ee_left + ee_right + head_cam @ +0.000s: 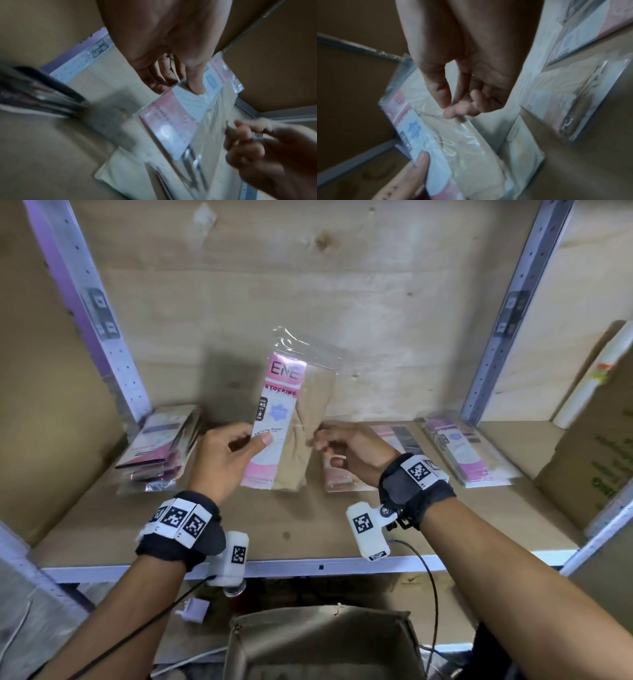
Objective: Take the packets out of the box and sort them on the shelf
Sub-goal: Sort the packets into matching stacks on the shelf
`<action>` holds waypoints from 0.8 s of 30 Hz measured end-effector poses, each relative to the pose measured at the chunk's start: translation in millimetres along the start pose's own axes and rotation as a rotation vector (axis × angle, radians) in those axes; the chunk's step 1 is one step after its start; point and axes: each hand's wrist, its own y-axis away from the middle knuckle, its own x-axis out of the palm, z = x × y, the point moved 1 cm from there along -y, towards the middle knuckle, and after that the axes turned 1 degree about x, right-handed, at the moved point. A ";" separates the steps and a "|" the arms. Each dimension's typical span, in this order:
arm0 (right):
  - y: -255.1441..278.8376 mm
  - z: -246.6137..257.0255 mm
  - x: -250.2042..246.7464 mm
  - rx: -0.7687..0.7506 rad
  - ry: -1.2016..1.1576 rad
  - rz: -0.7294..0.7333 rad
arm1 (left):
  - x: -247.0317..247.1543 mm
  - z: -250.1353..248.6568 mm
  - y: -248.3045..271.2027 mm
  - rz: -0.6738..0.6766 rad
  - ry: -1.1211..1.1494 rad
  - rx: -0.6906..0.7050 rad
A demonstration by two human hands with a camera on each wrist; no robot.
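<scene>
A clear stocking packet (pixel 281 419) with a pink and white label and a beige stocking inside stands upright above the shelf board (pixel 308 529). My left hand (pixel 253 445) grips its lower left side, thumb on the label. In the left wrist view the thumb (pixel 195 86) presses the packet (pixel 171 121). My right hand (pixel 325 440) is at the packet's right edge with fingers curled. In the right wrist view the fingertips (pixel 458 111) pinch the clear plastic of the packet (pixel 453 142). The open cardboard box (pixel 239 628) sits below the shelf, and its inside is dark.
Three piles of similar packets lie on the shelf: a leaning stack at the left (pixel 164 443), a flat pile behind my right hand (pixel 387 440) and another at the right (pixel 462 453). A large carton (pixel 599 457) stands at the far right. Metal uprights (pixel 120 354) frame the bay.
</scene>
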 end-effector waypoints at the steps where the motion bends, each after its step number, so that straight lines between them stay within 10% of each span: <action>1: 0.8 -5.4 -2.8 0.012 0.092 -0.020 | 3.5 1.9 -0.1 0.007 0.049 -0.037; 11: 6.7 -36.9 -21.2 0.141 0.164 0.084 | 40.0 18.5 2.1 0.110 0.343 -0.450; 24: 10.1 -46.5 -48.0 0.182 0.093 0.144 | 6.2 49.4 -36.3 -0.113 0.319 -0.580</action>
